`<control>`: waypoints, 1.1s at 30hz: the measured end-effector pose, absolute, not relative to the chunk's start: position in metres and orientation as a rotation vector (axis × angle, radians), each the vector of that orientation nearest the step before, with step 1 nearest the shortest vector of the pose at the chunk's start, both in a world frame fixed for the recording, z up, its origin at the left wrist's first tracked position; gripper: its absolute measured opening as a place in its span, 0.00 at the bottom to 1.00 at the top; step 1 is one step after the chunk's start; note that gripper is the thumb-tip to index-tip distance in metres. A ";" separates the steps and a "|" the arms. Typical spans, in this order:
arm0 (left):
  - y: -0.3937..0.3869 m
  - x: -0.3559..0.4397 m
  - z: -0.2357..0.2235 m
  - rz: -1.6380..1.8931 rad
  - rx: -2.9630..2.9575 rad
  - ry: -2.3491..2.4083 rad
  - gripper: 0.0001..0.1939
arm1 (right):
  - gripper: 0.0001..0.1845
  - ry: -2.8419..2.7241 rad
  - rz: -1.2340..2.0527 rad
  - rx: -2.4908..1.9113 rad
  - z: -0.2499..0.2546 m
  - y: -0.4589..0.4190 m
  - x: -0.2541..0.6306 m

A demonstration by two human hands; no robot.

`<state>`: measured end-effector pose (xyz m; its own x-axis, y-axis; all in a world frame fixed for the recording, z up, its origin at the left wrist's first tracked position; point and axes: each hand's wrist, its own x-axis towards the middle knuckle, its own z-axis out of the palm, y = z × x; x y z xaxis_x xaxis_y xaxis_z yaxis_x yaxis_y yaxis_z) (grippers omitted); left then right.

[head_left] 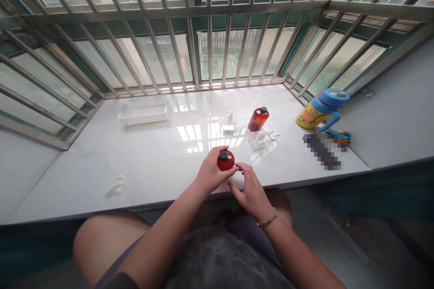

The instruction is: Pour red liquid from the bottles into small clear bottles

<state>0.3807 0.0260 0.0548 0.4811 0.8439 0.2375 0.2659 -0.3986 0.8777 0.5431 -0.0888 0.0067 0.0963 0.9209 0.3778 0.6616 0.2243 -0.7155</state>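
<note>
My left hand (213, 172) is wrapped round a red-amber bottle (226, 161) with a black cap, near the front edge of the white counter (162, 153). Close to the bottle's right side is my right hand (250, 189), its fingers apart and curved; I cannot tell whether a fingertip touches the bottle. A second red bottle (258, 119) with a black cap stands farther back to the right. Beside it lies a clear plastic packet (260, 140). A small clear plastic piece (230, 122) sits behind the bottle I hold.
At the back left is a white perforated basket (144, 112). A crumpled white tissue (115, 186) lies front left. To the right are a blue and yellow mug (320, 108), a small blue and orange object (340, 136) and a blurred-out dark item (322, 151). Metal bars (217, 54) close off the window behind.
</note>
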 end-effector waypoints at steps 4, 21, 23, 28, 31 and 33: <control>0.063 0.413 0.049 0.936 1.956 0.913 0.35 | 0.29 -1.633 0.292 -1.589 0.003 -0.096 0.561; 0.136 0.484 0.040 1.070 2.074 1.014 0.28 | 0.20 -1.564 0.168 -1.764 -0.006 -0.118 0.605; 0.154 0.483 0.050 1.100 2.159 1.119 0.21 | 0.19 -1.560 0.132 -1.769 0.001 -0.112 0.611; 0.214 0.490 0.073 0.865 2.312 1.188 0.21 | 0.18 -1.583 0.011 -1.741 0.029 -0.097 0.628; 0.238 0.496 0.082 0.679 2.408 1.188 0.14 | 0.18 -1.614 -0.044 -1.717 0.047 -0.090 0.636; 0.246 0.499 0.085 0.571 2.458 1.178 0.11 | 0.17 -1.643 -0.071 -1.701 0.056 -0.085 0.640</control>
<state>0.4986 0.2463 0.0850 0.5718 0.7948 0.2032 0.6517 -0.5906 0.4759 0.6402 -0.0850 0.0559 0.1717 0.8348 0.5232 0.8769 0.1125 -0.4673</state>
